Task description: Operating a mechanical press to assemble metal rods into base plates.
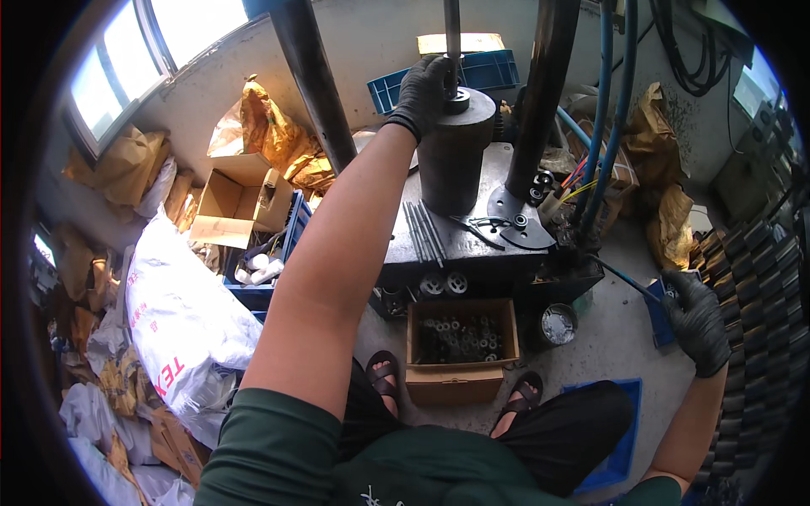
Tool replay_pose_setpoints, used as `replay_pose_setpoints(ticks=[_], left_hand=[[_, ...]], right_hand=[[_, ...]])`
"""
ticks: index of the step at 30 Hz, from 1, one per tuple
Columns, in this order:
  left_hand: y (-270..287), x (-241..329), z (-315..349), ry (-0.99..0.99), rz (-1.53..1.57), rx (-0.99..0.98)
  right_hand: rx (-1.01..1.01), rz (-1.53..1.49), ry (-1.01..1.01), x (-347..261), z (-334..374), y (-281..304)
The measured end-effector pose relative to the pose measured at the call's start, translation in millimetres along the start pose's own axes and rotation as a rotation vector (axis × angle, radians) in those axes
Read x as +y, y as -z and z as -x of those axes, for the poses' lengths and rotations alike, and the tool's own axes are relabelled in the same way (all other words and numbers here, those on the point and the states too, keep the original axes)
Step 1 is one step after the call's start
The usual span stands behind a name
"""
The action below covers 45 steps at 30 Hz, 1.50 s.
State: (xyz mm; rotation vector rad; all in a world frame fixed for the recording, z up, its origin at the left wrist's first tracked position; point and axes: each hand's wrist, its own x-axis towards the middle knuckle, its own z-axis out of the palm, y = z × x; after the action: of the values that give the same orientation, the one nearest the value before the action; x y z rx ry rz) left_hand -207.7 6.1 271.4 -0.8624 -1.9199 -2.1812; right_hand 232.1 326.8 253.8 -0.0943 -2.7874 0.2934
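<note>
My left hand (424, 88), in a dark glove, reaches up to a thin upright metal rod (453, 29). Its fingers are closed against the rod, just over a dark ring (457, 102) on top of a thick steel cylinder (454, 164); any small part inside the grip is hidden. Off to the right, my gloved right hand (699, 325) is closed round the end of a slim lever (623, 277) that slants out from the machine. The cylinder stands on a metal machine table (396, 244), with several thin rods (424, 232) lying to its left and a curved plate (527, 234) carrying a small bearing to its right.
Between my feet sits a cardboard box (456, 381) of small metal rings, beside a round tin (558, 324). Two dark columns (310, 76) and blue hoses (601, 126) flank the cylinder. A white sack (181, 312) is at left, stacked dark parts (755, 312) at right.
</note>
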Motion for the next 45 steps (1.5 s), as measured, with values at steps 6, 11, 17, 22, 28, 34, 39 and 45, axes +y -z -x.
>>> replay_pose_setpoints(ticks=[6, 11, 17, 22, 28, 34, 39, 45], left_hand=[[-7.1, -11.0, -8.4, -0.039, -0.141, 0.005], [-6.3, -14.8, -7.2, -0.057, -0.200, 0.034], [-2.4, -16.1, -6.4, -0.045, -0.132, 0.012], [-5.3, -10.4, -4.4, -0.005, -0.217, -0.012], [-3.4, -18.9, -10.9, -0.087, -0.240, 0.017], [0.1, -22.8, -13.1, -0.074, -0.297, 0.014], [-1.8, -21.3, -12.5, -0.094, -0.231, 0.020], [-11.6, -6.0, -1.7, -0.036, -0.331, 0.037]], right_hand=[[-0.218, -0.058, -0.157, -37.4, 92.2, -33.9], [-0.097, -0.015, -0.134, -50.8, 89.6, -41.3], [-0.150, 0.037, -0.160, -48.2, 81.4, -35.3], [-0.136, 0.018, -0.164, -46.6, 80.7, -35.2], [-0.140, -0.040, -0.145, -44.6, 67.6, -22.0], [-0.142, -0.197, -0.172, -39.3, 48.9, -11.5], [-0.466, 0.019, -0.066, -34.1, 60.6, -12.6], [-0.216, -0.079, -0.152, -35.2, 66.2, -17.3]])
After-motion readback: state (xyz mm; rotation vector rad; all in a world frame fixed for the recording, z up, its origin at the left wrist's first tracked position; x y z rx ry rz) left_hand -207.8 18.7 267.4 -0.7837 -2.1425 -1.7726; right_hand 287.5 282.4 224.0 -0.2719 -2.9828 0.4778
